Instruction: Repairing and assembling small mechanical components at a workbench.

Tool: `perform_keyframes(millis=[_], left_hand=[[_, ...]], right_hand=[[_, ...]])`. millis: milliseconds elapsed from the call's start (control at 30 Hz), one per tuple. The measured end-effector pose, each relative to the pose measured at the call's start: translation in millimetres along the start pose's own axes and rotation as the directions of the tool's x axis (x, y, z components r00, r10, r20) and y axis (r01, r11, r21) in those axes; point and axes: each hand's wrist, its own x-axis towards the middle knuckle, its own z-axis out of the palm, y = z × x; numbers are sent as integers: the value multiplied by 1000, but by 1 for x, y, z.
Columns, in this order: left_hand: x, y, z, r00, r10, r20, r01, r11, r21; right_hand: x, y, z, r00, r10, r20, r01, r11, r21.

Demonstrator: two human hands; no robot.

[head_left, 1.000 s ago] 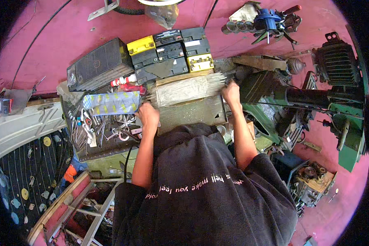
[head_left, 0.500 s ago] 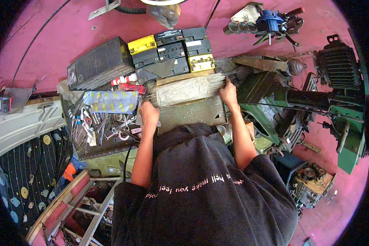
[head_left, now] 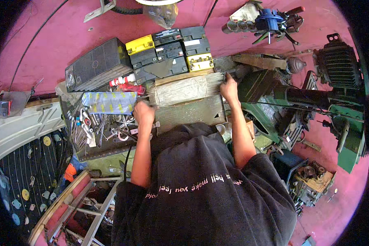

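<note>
A bundle of thin grey rods, looking like welding rods [head_left: 217, 83], lies across the bench, its middle wrapped in crumpled off-white paper [head_left: 180, 91]. At its right end my right hand [head_left: 229, 88] is closed, with the fingers curled round the rod tips. My left hand [head_left: 144, 113] is by the left end, its fingers bent and partly hidden, and I cannot make out what they grip. Under and in front of the bundle is a flat greyish sheet [head_left: 188, 116]. A blue and yellow patterned plastic packet [head_left: 110, 102] sits just left of my left hand.
Black and yellow batteries [head_left: 164, 53] are stacked behind the bundle, beside a large dark battery [head_left: 96, 61]. Loose spanners and sockets [head_left: 90, 125] cover the bench's left part. A green machine [head_left: 260, 108] stands at the right.
My left hand has shifted slightly left and toward me, off the rods' left end. My right hand stays at the right end, and the bundle has hardly moved.
</note>
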Motion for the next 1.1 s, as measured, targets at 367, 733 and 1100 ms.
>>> perform_keyframes(millis=[367,733,1100], left_hand=[[15,-12,23,933,332,-135,-357,894,-269],[25,-6,15,933,340,-121,-359,842,-402],[20,0,10,906,398,-144,-419,793,-443]], right_hand=[[4,-8,8,989,-112,92,109,993,33],[13,0,10,993,-93,75,94,995,-15],[7,-7,0,986,-100,133,112,990,-84]])
